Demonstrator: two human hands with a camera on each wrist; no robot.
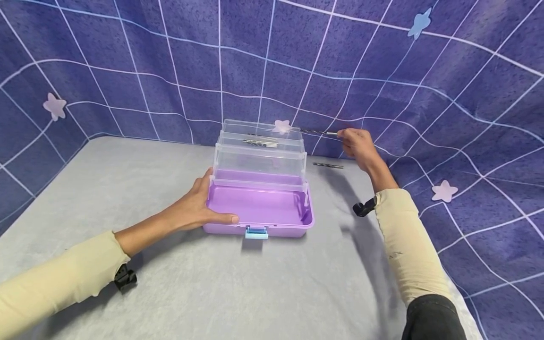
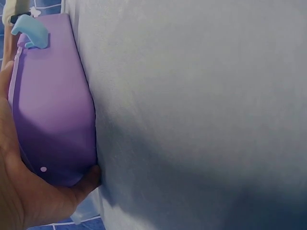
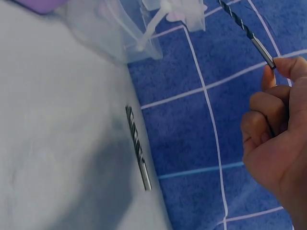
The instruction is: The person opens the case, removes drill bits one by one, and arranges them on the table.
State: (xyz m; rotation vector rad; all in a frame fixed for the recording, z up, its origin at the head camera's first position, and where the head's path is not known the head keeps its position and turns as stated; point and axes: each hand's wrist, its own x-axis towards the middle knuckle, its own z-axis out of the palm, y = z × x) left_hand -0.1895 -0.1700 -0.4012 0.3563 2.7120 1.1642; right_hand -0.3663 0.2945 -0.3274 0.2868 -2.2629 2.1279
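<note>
A purple box (image 1: 231,230) with a pale blue latch (image 1: 256,233) stands opened on the table, its clear trays (image 1: 259,163) raised in tiers at the back. My left hand (image 1: 197,205) grips the box's left end, thumb over the front rim; the left wrist view shows fingers around that end (image 2: 53,110). Between thumb and index finger, my right hand (image 1: 359,146) pinches a drill bit (image 1: 318,132) by its smooth shank, the fluted tip pointing left to the top tray's right edge. Several drill bits (image 1: 261,143) lie in an upper tray.
One more drill bit (image 1: 328,165) lies on the grey table (image 1: 272,283) right of the box, near the back edge. Behind and to the right hangs a blue-purple cloth (image 1: 191,61) with a line grid and stars.
</note>
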